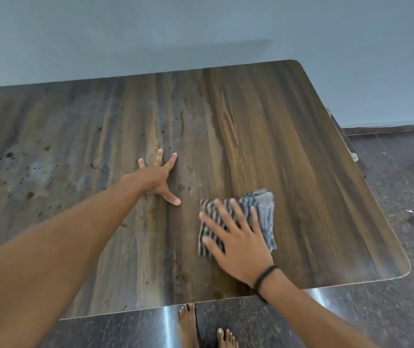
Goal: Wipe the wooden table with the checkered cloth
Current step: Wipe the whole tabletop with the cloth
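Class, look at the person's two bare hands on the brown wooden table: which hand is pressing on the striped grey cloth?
The right hand, with a black wrist band, presses flat on the striped grey cloth. The left hand rests on bare brown wooden table.

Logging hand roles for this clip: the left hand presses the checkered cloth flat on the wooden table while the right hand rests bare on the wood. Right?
Swapped. In the head view the right hand presses the checkered cloth on the wooden table; the left hand rests bare.
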The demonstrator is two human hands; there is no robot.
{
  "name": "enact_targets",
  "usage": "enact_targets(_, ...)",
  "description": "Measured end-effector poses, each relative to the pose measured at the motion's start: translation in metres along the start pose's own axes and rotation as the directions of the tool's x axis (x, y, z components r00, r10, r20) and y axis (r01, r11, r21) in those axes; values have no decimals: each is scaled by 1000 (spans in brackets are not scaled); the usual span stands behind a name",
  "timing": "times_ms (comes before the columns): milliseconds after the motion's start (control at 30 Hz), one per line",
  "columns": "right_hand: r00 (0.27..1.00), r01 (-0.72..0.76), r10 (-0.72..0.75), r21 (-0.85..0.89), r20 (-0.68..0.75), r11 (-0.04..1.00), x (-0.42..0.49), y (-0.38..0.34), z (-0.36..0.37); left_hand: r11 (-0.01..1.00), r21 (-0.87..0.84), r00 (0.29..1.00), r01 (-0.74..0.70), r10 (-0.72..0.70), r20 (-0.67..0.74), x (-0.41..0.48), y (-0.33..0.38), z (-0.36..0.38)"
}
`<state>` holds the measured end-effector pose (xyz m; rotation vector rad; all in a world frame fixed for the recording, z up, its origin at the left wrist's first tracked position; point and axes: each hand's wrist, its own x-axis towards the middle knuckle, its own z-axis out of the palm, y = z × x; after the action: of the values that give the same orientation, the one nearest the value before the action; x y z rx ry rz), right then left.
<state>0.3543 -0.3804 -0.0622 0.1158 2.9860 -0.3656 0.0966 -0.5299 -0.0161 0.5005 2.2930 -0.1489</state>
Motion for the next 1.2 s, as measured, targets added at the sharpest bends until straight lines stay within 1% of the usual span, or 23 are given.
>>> enact_targets(33, 992, 127, -126, -30, 20, 991, -11, 4, 3, 1000, 1, 1000, 0, 0, 5, 1, 0, 1)
enact_targets(100, 976, 217, -214, -67, 50, 974, -21, 33, -1, 1000, 12, 1000, -13, 13, 11, 4, -2, 2)
enact_targets(133, 985, 170, -168, -64, 31, 983, -10, 45, -6, 1000, 18, 1000, -9, 8, 19, 6, -2, 2)
enact_targets(233, 986, -169, 169, -4, -8, 986, 33, 30, -19, 999, 32, 999, 14, -16, 35, 14, -4, -6)
enact_targets(267, 985, -173, 173, 13, -11, 985, 35, 13, -15, 1000, 17, 999, 15, -15, 28, 17, -6, -10)
enact_targets(367, 991, 133, -133, -3, 9, 991, 13, 2, 0, 999, -39, 1000, 30, -30, -9, 26, -15, -27)
enact_targets(400, 989, 150, -150, -4, 14, 989, 13, 13, -3, 999, -38, 999, 36, -37, -19, 28, -18, -31)
enact_targets(433, 996, 89, -89, 6, -8, 996, 25, 25, -8, 999, -32, 999, 38, -38, -22, 30, -21, -35)
enact_targets(467, 999, -31, 33, 34, -38, 999, 45, 31, -16, 999, -28, 999, 36, -37, -18, 31, -23, -38)
enact_targets(533, 975, -215, 217, 48, -38, 975, 77, 16, -21, 999, -38, 999, 34, -34, -3, 35, -24, -42)
enact_targets(567, 979, -197, 199, 45, -46, 979, 81, 2, -18, 998, -44, 999, 38, -38, 4, 37, -23, -43)
enact_targets(667, 997, 77, -77, 12, -12, 997, 62, 5, -5, 999, -30, 999, 37, -36, 9, 40, -21, -40)
enact_targets(700, 997, 74, -73, 7, -7, 997, 65, 19, -9, 999, -32, 1000, 30, -30, 1, 40, -22, -39)
enact_targets(800, 979, -196, 198, 51, -40, 979, 116, 31, -27, 998, -41, 999, 38, -38, 13, 41, -24, -40)
enact_targets(833, 972, -231, 233, 45, -44, 972, 127, 21, -27, 998, -39, 999, 42, -41, 25, 41, -23, -40)
enact_targets(867, 981, -185, 186, 23, -50, 983, 130, 9, -23, 999, -29, 999, 42, -41, 33, 42, -23, -40)
enact_targets(933, 1000, 14, -14, -14, -20, 1000, 120, 10, -16, 999, 11, 999, 32, -32, 37, 44, -24, -41)
enact_targets(967, 999, 45, -45, -7, 2, 999, 118, 21, -20, 999, 32, 999, 20, -21, 27, 45, -26, -42)
enact_targets(1000, 1000, 3, -3, 3, -4, 1000, 125, 33, -24, 999, 48, 1000, 5, -6, 10, 46, -29, -43)
enact_targets(1067, 979, -192, 196, 70, -51, 979, 149, 38, -33, 999, 39, 1000, -12, 13, -16, 49, -35, -50)
enact_targets(1100, 967, -244, 249, 78, -64, 967, 158, 29, -33, 1000, 12, 1000, -12, 12, -24, 52, -36, -55)
enact_targets(1133, 970, -224, 228, 52, -85, 973, 161, 19, -27, 1000, -19, 1000, -5, 4, -29, 55, -35, -61)
enact_targets(1200, 993, -80, 81, 9, -84, 997, 155, 17, -16, 998, -57, 999, 11, -13, -30, 61, -32, -70)
